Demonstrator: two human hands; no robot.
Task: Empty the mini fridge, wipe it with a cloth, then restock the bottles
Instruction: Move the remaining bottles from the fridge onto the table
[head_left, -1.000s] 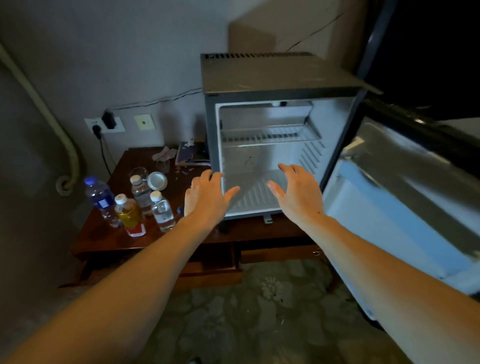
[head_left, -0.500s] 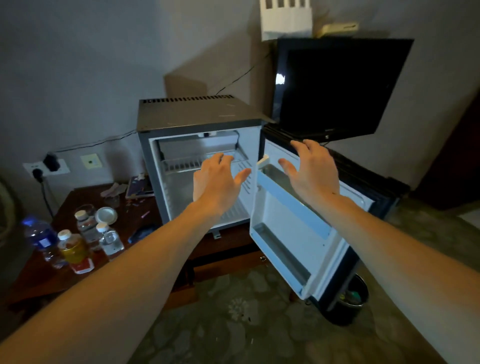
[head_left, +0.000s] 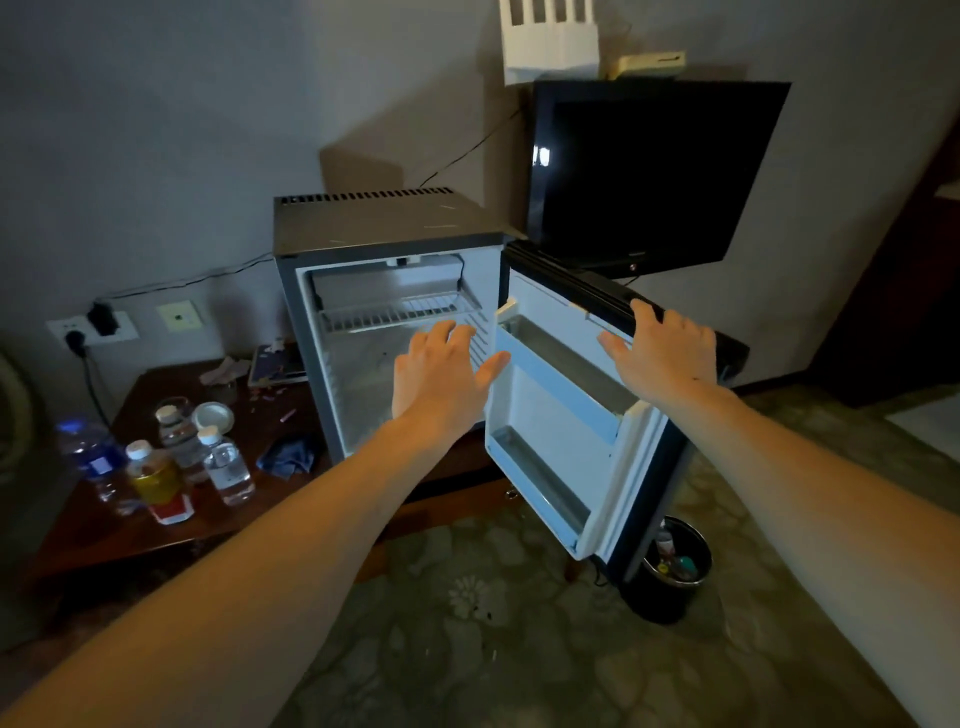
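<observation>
The mini fridge (head_left: 384, 223) stands open on a dark wooden table (head_left: 130, 525), its white inside bare except for a wire shelf (head_left: 395, 314). Its door (head_left: 566, 431) swings out to the right. My left hand (head_left: 441, 379) hovers open in front of the fridge's opening. My right hand (head_left: 662, 353) rests with spread fingers on the door's top edge. Several bottles (head_left: 226, 465) stand on the table at the left, one with yellow liquid (head_left: 156, 480), one with a blue cap (head_left: 91, 457). A blue cloth (head_left: 288, 457) lies crumpled by the fridge's lower left corner.
A black TV (head_left: 644, 171) sits behind the door on the right. A black waste bin (head_left: 670, 571) stands on the patterned carpet under the door. A wall socket (head_left: 93, 327) with plugs and small clutter (head_left: 270, 364) are behind the bottles.
My view has swung right and back, bringing the door, TV and bin into sight. My right hand moved from before the fridge's opening onto the door's top edge; the left stayed before the opening.
</observation>
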